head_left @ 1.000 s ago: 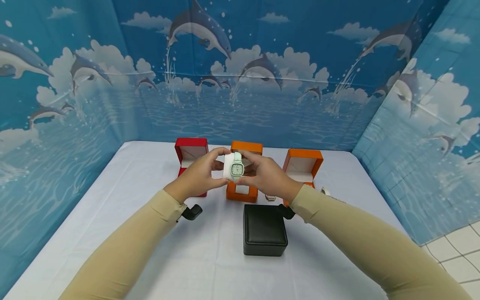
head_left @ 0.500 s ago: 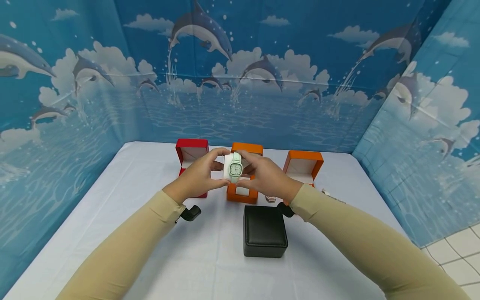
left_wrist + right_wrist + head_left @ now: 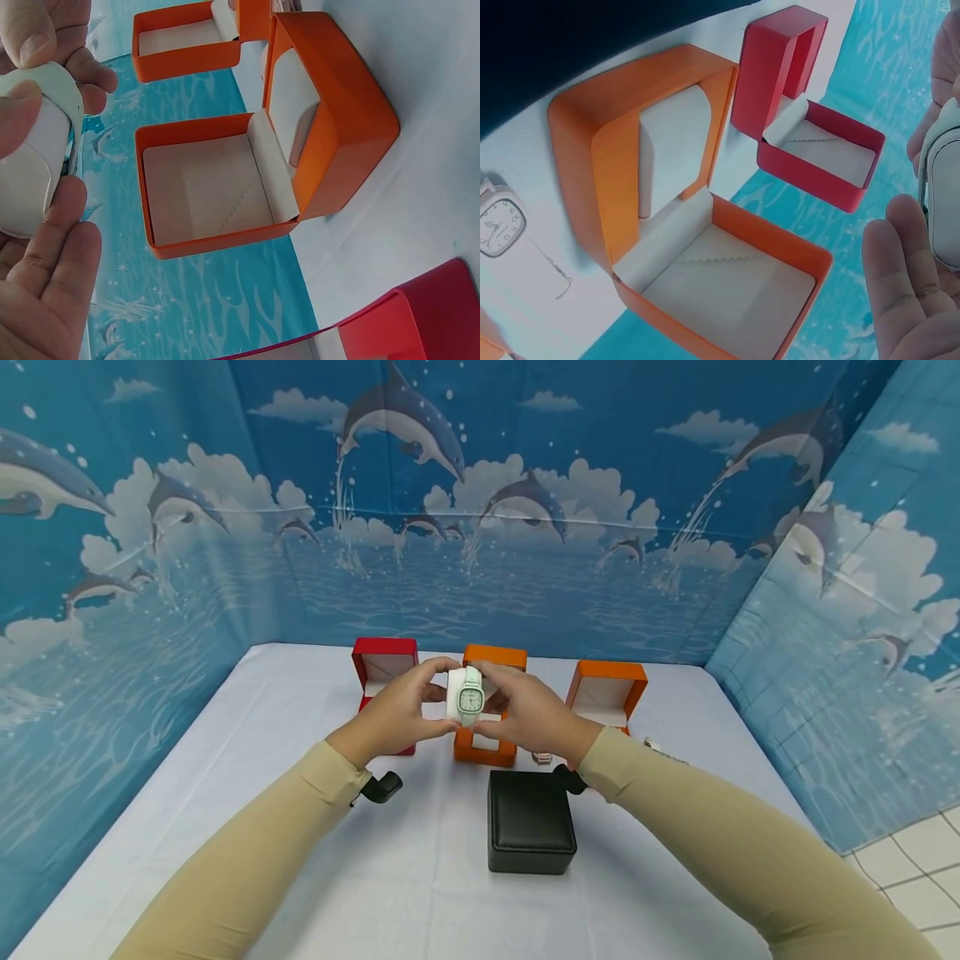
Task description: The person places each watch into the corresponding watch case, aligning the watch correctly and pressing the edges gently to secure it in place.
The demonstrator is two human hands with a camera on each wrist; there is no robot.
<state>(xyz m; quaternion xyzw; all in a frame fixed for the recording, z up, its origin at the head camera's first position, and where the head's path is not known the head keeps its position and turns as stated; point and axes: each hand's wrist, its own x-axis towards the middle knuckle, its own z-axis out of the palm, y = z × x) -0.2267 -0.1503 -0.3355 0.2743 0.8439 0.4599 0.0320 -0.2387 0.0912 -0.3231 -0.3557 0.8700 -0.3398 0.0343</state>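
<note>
A pale green watch (image 3: pixel 471 700) with a squarish face is wrapped around a white cushion (image 3: pixel 453 702), held above the table. My left hand (image 3: pixel 397 708) grips it from the left, thumb below and fingers above. From the other side my right hand (image 3: pixel 538 714) pinches it in the same way. In the left wrist view, the pale strap (image 3: pixel 58 81) lies over the cushion's end, under a thumb. The right wrist view shows the cushion's flat end (image 3: pixel 946 199) beside the fingers. Behind the hands stands an open orange watch box (image 3: pixel 486 755) with a white cushion, partly hidden.
An open red box (image 3: pixel 384 647) stands left, and another open orange box (image 3: pixel 611 670) right. Nearer is a closed black box (image 3: pixel 531 818). One watch (image 3: pixel 542 758) lies beside the middle box; another (image 3: pixel 651 743) lies far right. A dolphin-print curtain (image 3: pixel 480 585) backs the table.
The watch face has shifted slightly left between my hands. Both hands keep their hold in nearly the same place.
</note>
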